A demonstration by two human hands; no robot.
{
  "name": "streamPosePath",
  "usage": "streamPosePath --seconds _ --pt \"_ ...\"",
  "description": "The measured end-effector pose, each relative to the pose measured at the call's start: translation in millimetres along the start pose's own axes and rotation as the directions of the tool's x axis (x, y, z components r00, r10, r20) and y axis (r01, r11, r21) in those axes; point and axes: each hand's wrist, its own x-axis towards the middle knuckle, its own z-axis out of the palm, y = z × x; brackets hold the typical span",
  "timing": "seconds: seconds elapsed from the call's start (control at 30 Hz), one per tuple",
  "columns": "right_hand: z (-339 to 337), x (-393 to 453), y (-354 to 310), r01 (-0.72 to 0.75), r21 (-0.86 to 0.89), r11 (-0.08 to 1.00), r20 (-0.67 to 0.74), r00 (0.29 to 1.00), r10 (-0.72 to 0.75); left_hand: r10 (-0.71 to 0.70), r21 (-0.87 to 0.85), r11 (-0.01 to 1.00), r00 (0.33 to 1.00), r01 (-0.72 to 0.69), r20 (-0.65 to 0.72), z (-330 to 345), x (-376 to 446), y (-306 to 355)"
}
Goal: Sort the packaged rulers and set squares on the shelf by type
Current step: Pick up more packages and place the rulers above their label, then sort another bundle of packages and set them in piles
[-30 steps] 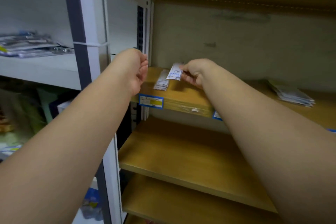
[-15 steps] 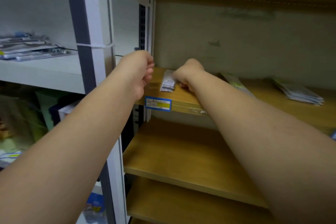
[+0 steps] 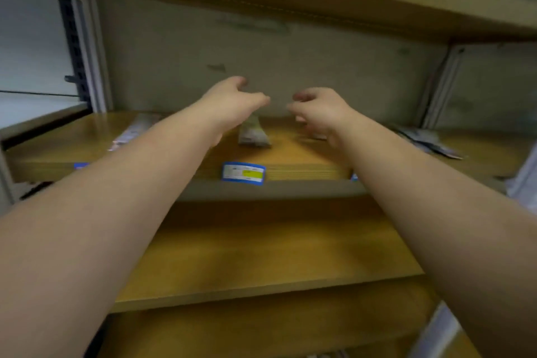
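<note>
- our left hand (image 3: 232, 104) hangs over the mid shelf (image 3: 305, 154), fingers loosely curled, holding nothing we can see. frame is blurry tho.
- our right hand (image 3: 319, 113) mirrors it, fingers half curled and apart from the left; nothing looks pinched, but its underside is hidden so we can't rule out a touch on smth below.
- just under and between the hands lies a small pack (image 3: 252, 134), pale w/ greenish print. ruler or set square? too blurred to tell.
- its long axis runs front to back, near end toward us and the shelf lip, far end under the left hand. lies flat, approx square to the shelf edge.
- a longer, slim pack (image 3: 133, 131) lies further left on the same shelf, partly behind our left forearm, long axis slanting from near-left to far-right. looks ruler-like, a guess only.
- a loose heap of packs (image 3: 427, 139) sits well apart at the right end, fanned and angled.
- step in hand, we judge: reaching in for the next pack to sort. to do it well we come down on the small pack w/ thumb and fingers across its short width, lift flat, and keep it aligned w/ its own type's pile.
- risk: thin film packs slide on wood, so we pinch an edge rather than push.
- a blue-yellow price tag (image 3: 243, 173) sits on the shelf's front edge below the small pack.
</note>
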Motion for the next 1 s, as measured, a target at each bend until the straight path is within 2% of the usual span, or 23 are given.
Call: streamPosePath --seconds 0.13,0.27,0.43,0.53,0.63,0.77,0.83,1.0 --pt "-90.1 -13.7 41.0 -0.034 -0.061 0.998 0.047 0.998 0.036 0.042 0.063 0.996 0.977 -0.057 0.209 57.8 2.0 29.9" --pt "-187.2 -19.7 89.3 0.021 -0.228 0.974 0.011 1.0 -0.019 0.089 0.136 0.983 0.966 -0.125 0.242 132.4 9.8 61.4" --pt "-276.0 5.9 152.3 0.035 -0.449 0.893 0.034 0.999 -0.022 0.04 0.26 0.959 0.967 -0.108 0.252 228.8 24.0 96.4" --pt "-301.6 24.7 178.1 0.068 -0.476 0.877 0.092 0.995 -0.027 0.014 0.299 0.951 0.974 -0.083 0.228 276.6 34.1 111.5" --pt "-310.6 36.6 190.1 0.068 -0.511 0.857 0.193 0.98 0.038 -0.101 0.405 0.914 0.968 0.0 0.229 313.5 43.8 124.4" --pt "-313.4 47.0 195.5 0.112 -0.548 0.829 0.257 0.966 0.04 -0.202 0.557 0.831 0.931 -0.001 0.304 351.2 60.0 141.5" --pt "-316.7 48.5 196.2 0.145 -0.528 0.837 0.319 0.947 0.036 -0.219 0.557 0.831 0.918 -0.002 0.331 364.6 68.1 146.5" --pt "-325.6 50.5 201.7 0.194 -0.449 0.872 0.392 0.92 -0.003 -0.288 0.384 0.911 0.896 0.148 0.338 378.1 83.1 151.9"
